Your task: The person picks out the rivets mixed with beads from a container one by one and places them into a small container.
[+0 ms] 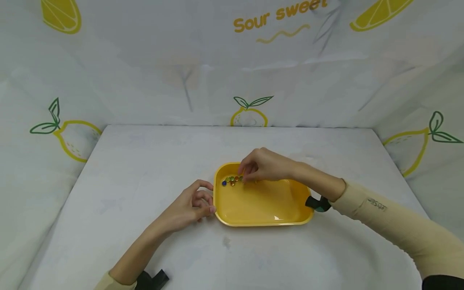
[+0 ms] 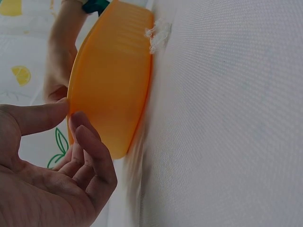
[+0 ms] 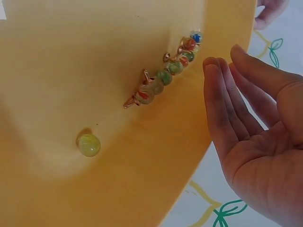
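A yellow tray (image 1: pixel 264 209) lies on the white table. My left hand (image 1: pixel 193 203) is at its left side, thumb and index fingertip touching the rim and the other fingers bent beside the outer wall (image 2: pixel 109 80). Over the far rim reaches my right hand (image 1: pixel 262 165), its fingers pointing down into the tray near the marbles. In the right wrist view that hand (image 3: pixel 265 118) has its fingers nearly straight and close together, nothing visible between them and the thumb. Glass marbles (image 3: pixel 175 66) and small copper-coloured tack-like pieces (image 3: pixel 146 75) form a row. A yellow-green marble (image 3: pixel 88 144) sits apart.
The white table (image 1: pixel 145 161) runs back to a white cloth wall (image 1: pixel 145 80) printed with lemons. Black wrist straps (image 1: pixel 319 203) hang at both wrists, the right one overlapping the tray's right end in the head view.
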Demonstrator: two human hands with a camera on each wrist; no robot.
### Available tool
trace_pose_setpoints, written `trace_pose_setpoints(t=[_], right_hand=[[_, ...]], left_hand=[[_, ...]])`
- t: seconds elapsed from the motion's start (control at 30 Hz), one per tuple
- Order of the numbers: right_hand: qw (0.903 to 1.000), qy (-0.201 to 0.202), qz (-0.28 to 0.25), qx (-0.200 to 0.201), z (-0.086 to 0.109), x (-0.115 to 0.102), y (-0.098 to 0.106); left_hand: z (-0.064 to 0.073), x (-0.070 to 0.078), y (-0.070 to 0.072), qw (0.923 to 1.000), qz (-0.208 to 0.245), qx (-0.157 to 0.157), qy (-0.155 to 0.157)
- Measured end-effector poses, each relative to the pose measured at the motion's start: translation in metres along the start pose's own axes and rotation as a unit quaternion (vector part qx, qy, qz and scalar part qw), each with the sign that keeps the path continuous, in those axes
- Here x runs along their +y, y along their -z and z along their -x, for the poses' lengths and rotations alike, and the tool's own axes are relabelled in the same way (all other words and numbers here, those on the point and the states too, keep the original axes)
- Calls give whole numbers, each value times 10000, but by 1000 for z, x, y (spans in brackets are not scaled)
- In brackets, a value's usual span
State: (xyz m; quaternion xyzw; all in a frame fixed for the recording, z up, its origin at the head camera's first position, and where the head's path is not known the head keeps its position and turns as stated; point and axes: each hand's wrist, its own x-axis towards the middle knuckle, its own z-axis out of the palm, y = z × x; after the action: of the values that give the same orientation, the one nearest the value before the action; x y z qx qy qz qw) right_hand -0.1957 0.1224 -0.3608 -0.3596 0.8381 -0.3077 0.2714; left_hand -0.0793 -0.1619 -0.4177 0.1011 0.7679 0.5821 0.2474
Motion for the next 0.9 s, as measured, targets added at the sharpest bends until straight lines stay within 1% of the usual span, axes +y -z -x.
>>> trace_pose_setpoints(t=[0.17, 0.37, 0.53, 0.7, 0.83, 0.9], right_hand=[[9998, 64, 199, -59, -2, 5, -3], [9997, 84, 225, -80, -1, 3, -4], [9996, -31, 226, -176, -1, 3, -5], [9988, -144, 341, -329, -1, 2, -7], [9988, -119, 354, -323, -1, 1, -7], [9989, -170, 311, -298, 0, 1, -7]], left_hand=[[0, 0, 0, 10000, 26, -22, -19], [1, 0, 0, 10000, 49, -27, -25], [1, 0, 0, 10000, 34, -10, -65], [1, 1, 0, 10000, 58, -30, -63], [2, 0, 0, 10000, 76, -44, -40], [2, 0, 0, 10000, 74, -48, -45]])
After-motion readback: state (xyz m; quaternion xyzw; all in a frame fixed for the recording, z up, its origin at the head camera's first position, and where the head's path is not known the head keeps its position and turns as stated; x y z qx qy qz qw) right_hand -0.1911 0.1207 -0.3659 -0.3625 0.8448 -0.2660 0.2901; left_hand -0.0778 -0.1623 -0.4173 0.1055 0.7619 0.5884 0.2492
